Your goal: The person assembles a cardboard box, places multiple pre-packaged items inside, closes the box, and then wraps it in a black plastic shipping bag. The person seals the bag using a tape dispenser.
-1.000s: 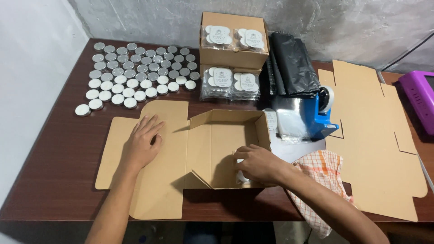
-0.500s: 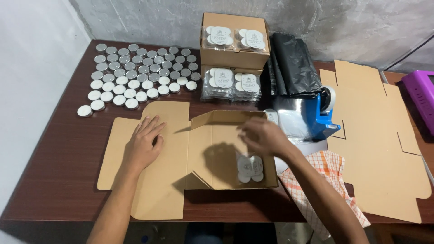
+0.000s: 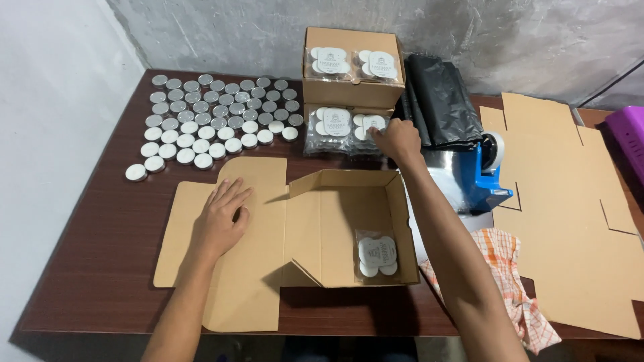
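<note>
A brown cardboard mailer box (image 3: 335,201) lies open in front of me, lid flap spread to the left. One clear packet of white tealight candles (image 3: 376,255) rests in its near right corner. My left hand (image 3: 223,218) lies flat, fingers apart, on the lid flap. My right hand (image 3: 397,139) reaches past the box's far edge and touches a stack of clear candle packets (image 3: 342,129) on the table; whether its fingers have closed on a packet cannot be told.
Several loose silver-cased tealights (image 3: 215,121) cover the far left of the brown table (image 3: 100,268). A closed box topped with candle packets (image 3: 351,67) stands behind. Black bags (image 3: 439,100), a blue tape dispenser (image 3: 486,171), flat cardboard blanks (image 3: 570,201) and a checked cloth (image 3: 510,268) lie right.
My right hand let go of a candle packet inside the box, lifted out and moved away to the stack of packets behind it. My left hand stayed on the flap.
</note>
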